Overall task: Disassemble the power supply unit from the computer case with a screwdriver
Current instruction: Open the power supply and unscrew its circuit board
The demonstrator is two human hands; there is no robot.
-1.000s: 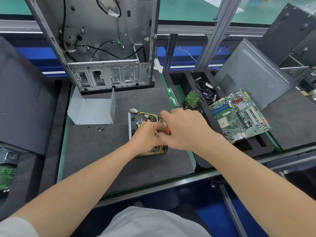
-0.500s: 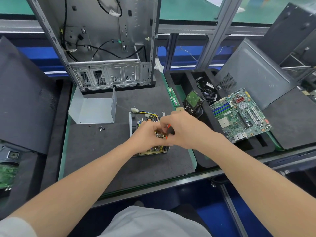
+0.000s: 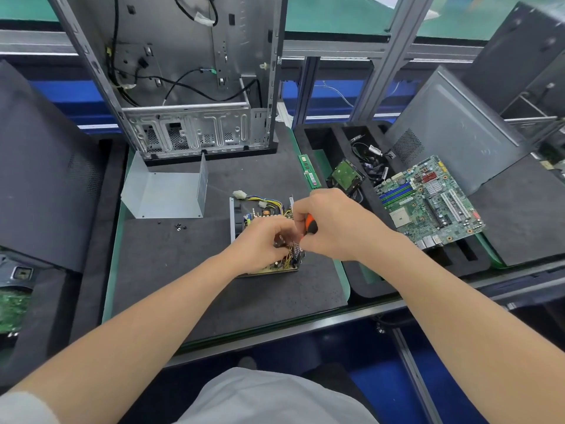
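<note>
The opened power supply unit, its board and yellow wires bare, lies on the dark foam mat in front of me. My left hand rests on its board with fingers curled into the wires. My right hand grips an orange-and-black screwdriver, its tip hidden between my hands over the unit. The empty metal computer case stands upright at the back of the mat. The unit's grey sheet-metal cover lies to the left.
Small black screws lie near the cover. A RAM stick sits at the mat's right edge. A foam tray on the right holds a hard drive, cables and a motherboard. Dark side panels lean left and right.
Both hands stay over the unit; the right hand has shifted slightly down and toward me with the screwdriver, and the left fingers have dug deeper into the wires.
</note>
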